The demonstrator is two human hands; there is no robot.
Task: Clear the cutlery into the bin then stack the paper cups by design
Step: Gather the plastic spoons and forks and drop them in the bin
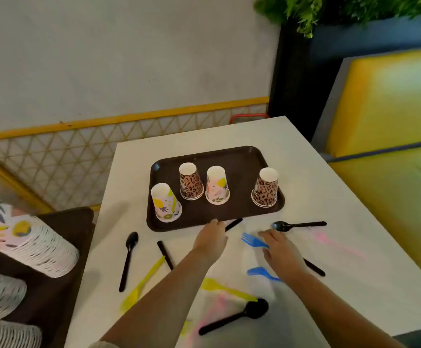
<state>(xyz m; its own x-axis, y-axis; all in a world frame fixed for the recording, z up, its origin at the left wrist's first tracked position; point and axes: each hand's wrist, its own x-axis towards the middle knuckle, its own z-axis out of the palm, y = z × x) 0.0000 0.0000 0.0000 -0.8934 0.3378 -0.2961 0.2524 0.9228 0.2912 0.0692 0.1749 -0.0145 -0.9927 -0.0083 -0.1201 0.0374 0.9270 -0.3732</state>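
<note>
A white table (305, 172) is being looked down on from above. A dark brown tray (242, 156) is lying on it, and four paper cups are standing upside down on the tray. Two are spotted like a leopard: one leopard cup (190, 182) near the back left and another leopard cup (265, 188) at the right. Two are pale with fruit shapes: one fruit cup (165, 203) at the front left and another fruit cup (217, 185) in the middle.

Plastic cutlery is lying scattered on the table in front of the tray. A black spoon (128, 257) is lying at the left, a yellow knife (143, 282) beside it, a yellow fork (225, 288) nearer the front, and a big black spoon (234, 316) closest of all. Another black spoon (297, 225) is lying at the right.

The left hand (210, 241) is being held at the tray's front edge, over a black handle (234, 224). Whether its fingers are gripping cannot be told. The right hand (283, 253) is being held over a blue fork (253, 241), fingers loose and spread, nothing clearly gripped. A second blue fork (261, 272) is lying just below it.

Long stacks of cups (36, 247) are lying on another tray at the far left.
</note>
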